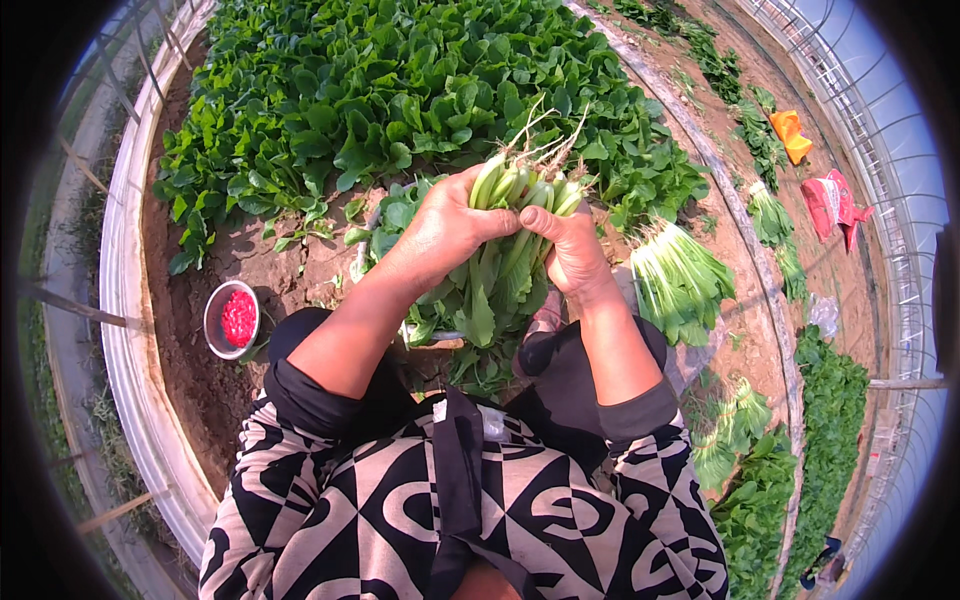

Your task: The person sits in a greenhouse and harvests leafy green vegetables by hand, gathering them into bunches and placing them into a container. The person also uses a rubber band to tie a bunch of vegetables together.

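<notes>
A bunch of leafy greens (517, 259) hangs between my two hands, its thin roots pointing up and away and its leaves hanging down. My left hand (457, 214) wraps the pale stems from the left. From the right, my right hand (571, 244) grips the same stems, and the two thumbs nearly meet across the front. The fingers behind the stems are hidden. Under the bunch, more loose leaves partly cover a low frame (435, 336) between my knees. Close by on the right lies a pile of greens (679, 281) with roots at its far end.
A metal bowl (211, 319) with small red pieces rests on soil at the left. Dense growing greens (390, 82) fill the ground ahead. Right of a pale strip (750, 232) lie bundled greens (771, 214), a red bag (825, 202) and an orange item (790, 136). Greenhouse ribs curve along the right.
</notes>
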`<move>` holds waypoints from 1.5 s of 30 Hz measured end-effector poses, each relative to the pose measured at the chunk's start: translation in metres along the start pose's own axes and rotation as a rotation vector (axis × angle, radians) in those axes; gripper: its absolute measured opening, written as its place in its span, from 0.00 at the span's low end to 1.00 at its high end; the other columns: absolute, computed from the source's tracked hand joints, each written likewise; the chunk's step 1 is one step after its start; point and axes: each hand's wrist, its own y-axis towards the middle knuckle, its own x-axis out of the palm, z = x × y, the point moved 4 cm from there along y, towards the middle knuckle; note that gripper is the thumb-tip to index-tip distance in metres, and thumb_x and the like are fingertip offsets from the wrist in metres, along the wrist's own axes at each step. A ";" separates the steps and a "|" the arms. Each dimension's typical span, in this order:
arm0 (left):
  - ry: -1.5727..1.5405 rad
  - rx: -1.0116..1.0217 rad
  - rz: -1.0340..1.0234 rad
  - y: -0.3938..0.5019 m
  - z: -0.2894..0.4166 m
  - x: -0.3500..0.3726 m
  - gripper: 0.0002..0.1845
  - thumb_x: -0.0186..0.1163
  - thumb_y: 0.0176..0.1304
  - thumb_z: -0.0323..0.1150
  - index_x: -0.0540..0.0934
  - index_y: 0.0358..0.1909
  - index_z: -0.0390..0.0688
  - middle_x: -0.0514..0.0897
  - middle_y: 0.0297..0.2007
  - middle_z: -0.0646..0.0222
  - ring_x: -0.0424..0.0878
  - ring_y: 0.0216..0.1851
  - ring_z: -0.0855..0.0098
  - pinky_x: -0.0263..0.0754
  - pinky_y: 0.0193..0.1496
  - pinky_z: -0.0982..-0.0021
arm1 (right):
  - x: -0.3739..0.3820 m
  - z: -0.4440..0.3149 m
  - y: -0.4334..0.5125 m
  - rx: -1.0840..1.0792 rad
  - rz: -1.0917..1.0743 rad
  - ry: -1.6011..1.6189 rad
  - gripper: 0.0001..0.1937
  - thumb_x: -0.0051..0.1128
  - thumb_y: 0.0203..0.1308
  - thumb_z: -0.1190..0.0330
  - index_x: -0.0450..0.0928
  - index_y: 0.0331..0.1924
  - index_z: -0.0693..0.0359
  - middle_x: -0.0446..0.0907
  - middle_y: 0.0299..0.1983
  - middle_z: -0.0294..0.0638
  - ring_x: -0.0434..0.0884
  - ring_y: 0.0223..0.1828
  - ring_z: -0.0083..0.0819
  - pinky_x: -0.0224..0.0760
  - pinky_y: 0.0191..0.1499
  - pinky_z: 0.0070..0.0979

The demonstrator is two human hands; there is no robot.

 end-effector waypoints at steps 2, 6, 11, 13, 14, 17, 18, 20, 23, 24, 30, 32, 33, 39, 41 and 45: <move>-0.083 -0.095 -0.071 0.001 -0.002 -0.006 0.22 0.66 0.53 0.23 0.78 0.52 0.37 0.84 0.41 0.68 0.81 0.41 0.77 0.75 0.50 0.73 | -0.004 0.001 -0.001 0.017 -0.001 -0.035 0.25 0.67 0.57 0.73 0.72 0.57 0.69 0.81 0.49 0.42 0.82 0.48 0.31 0.77 0.53 0.31; -0.151 -0.115 -0.054 0.007 0.003 -0.023 0.24 0.68 0.54 0.26 0.76 0.54 0.38 0.84 0.40 0.67 0.82 0.40 0.74 0.77 0.48 0.70 | -0.017 -0.016 -0.006 0.021 0.143 -0.105 0.20 0.61 0.59 0.75 0.73 0.56 0.69 0.83 0.41 0.42 0.83 0.41 0.29 0.77 0.49 0.28; 0.053 -0.111 0.130 0.010 -0.004 -0.041 0.22 0.68 0.59 0.33 0.75 0.54 0.40 0.83 0.40 0.65 0.82 0.39 0.73 0.79 0.44 0.69 | -0.015 -0.027 -0.012 -0.050 0.210 -0.428 0.15 0.62 0.55 0.77 0.78 0.47 0.68 0.82 0.36 0.39 0.82 0.35 0.27 0.76 0.42 0.24; -0.107 -0.100 0.086 0.011 -0.005 -0.040 0.21 0.66 0.62 0.36 0.74 0.55 0.41 0.83 0.40 0.64 0.82 0.39 0.72 0.80 0.43 0.69 | -0.012 -0.026 -0.012 0.011 0.143 -0.296 0.15 0.61 0.56 0.76 0.77 0.49 0.68 0.82 0.37 0.39 0.82 0.37 0.28 0.76 0.44 0.25; -0.157 -0.061 0.066 0.011 -0.006 -0.037 0.21 0.64 0.64 0.37 0.74 0.55 0.41 0.83 0.40 0.64 0.82 0.39 0.72 0.80 0.42 0.69 | -0.011 -0.022 -0.010 0.007 0.146 -0.256 0.15 0.64 0.54 0.77 0.79 0.46 0.67 0.82 0.38 0.38 0.82 0.38 0.27 0.76 0.44 0.24; -0.285 0.002 -0.023 0.006 0.002 -0.017 0.29 0.57 0.68 0.50 0.70 0.61 0.37 0.83 0.44 0.62 0.82 0.39 0.71 0.78 0.45 0.70 | -0.005 -0.012 -0.009 0.069 0.022 -0.147 0.16 0.64 0.53 0.79 0.78 0.48 0.67 0.82 0.40 0.38 0.82 0.40 0.27 0.76 0.46 0.25; -0.230 -0.033 0.010 0.005 -0.001 -0.017 0.30 0.55 0.70 0.51 0.70 0.61 0.37 0.82 0.44 0.63 0.82 0.39 0.72 0.77 0.46 0.71 | -0.004 -0.004 -0.009 0.143 0.042 -0.072 0.19 0.63 0.52 0.79 0.77 0.50 0.67 0.82 0.41 0.38 0.81 0.41 0.27 0.76 0.47 0.26; 0.020 0.020 0.105 0.006 -0.007 -0.019 0.31 0.48 0.73 0.54 0.71 0.62 0.37 0.81 0.46 0.67 0.78 0.42 0.76 0.74 0.49 0.74 | 0.003 0.000 -0.013 0.235 -0.002 -0.066 0.21 0.64 0.50 0.78 0.76 0.52 0.66 0.82 0.42 0.38 0.81 0.42 0.27 0.74 0.49 0.26; 0.213 0.102 0.057 0.006 -0.006 -0.015 0.32 0.38 0.76 0.55 0.73 0.62 0.36 0.79 0.54 0.64 0.76 0.53 0.73 0.68 0.59 0.71 | 0.007 0.000 -0.017 0.241 -0.043 -0.083 0.22 0.64 0.49 0.76 0.77 0.52 0.67 0.82 0.42 0.39 0.81 0.43 0.28 0.74 0.51 0.26; 0.159 0.020 0.062 0.005 -0.004 -0.014 0.33 0.37 0.76 0.55 0.72 0.62 0.36 0.79 0.55 0.63 0.75 0.54 0.72 0.67 0.60 0.70 | 0.006 0.001 -0.017 0.211 -0.025 -0.079 0.22 0.64 0.48 0.75 0.77 0.51 0.68 0.82 0.42 0.40 0.82 0.43 0.29 0.75 0.52 0.26; 0.334 0.256 0.287 0.008 0.007 -0.035 0.28 0.45 0.74 0.52 0.75 0.59 0.38 0.82 0.49 0.62 0.78 0.50 0.72 0.70 0.56 0.69 | 0.003 -0.004 -0.015 0.121 -0.017 -0.120 0.22 0.63 0.50 0.72 0.77 0.52 0.68 0.82 0.44 0.41 0.81 0.45 0.29 0.74 0.53 0.27; 0.370 0.340 0.329 0.006 0.011 -0.042 0.20 0.60 0.66 0.43 0.78 0.51 0.38 0.83 0.43 0.63 0.80 0.42 0.70 0.74 0.48 0.69 | -0.001 -0.004 -0.014 0.094 0.019 -0.210 0.22 0.63 0.51 0.72 0.77 0.52 0.67 0.82 0.44 0.40 0.81 0.45 0.29 0.73 0.54 0.27; 0.513 0.347 0.316 0.004 0.015 -0.038 0.19 0.62 0.64 0.43 0.78 0.48 0.38 0.83 0.41 0.63 0.80 0.40 0.68 0.75 0.47 0.69 | 0.001 -0.005 -0.015 0.074 0.020 -0.233 0.22 0.64 0.51 0.73 0.77 0.53 0.67 0.82 0.44 0.39 0.81 0.45 0.28 0.72 0.53 0.27; 0.901 0.432 0.339 0.000 0.022 -0.030 0.18 0.71 0.52 0.43 0.79 0.38 0.41 0.79 0.34 0.62 0.80 0.38 0.59 0.75 0.42 0.61 | 0.008 -0.012 -0.016 0.040 -0.025 -0.491 0.27 0.67 0.50 0.73 0.73 0.57 0.64 0.80 0.45 0.34 0.77 0.44 0.22 0.70 0.50 0.22; 0.872 0.391 0.319 0.002 0.018 -0.035 0.14 0.69 0.52 0.38 0.80 0.35 0.41 0.79 0.35 0.62 0.80 0.40 0.57 0.75 0.43 0.60 | 0.010 -0.015 -0.015 0.004 -0.024 -0.563 0.26 0.67 0.51 0.74 0.74 0.57 0.64 0.80 0.44 0.33 0.76 0.43 0.19 0.69 0.49 0.20; 0.824 0.405 0.316 0.003 0.017 -0.037 0.08 0.65 0.53 0.34 0.80 0.31 0.40 0.79 0.36 0.62 0.79 0.40 0.57 0.75 0.45 0.59 | 0.006 -0.015 -0.015 -0.043 0.008 -0.611 0.24 0.66 0.50 0.78 0.75 0.54 0.64 0.79 0.42 0.30 0.75 0.41 0.16 0.69 0.47 0.18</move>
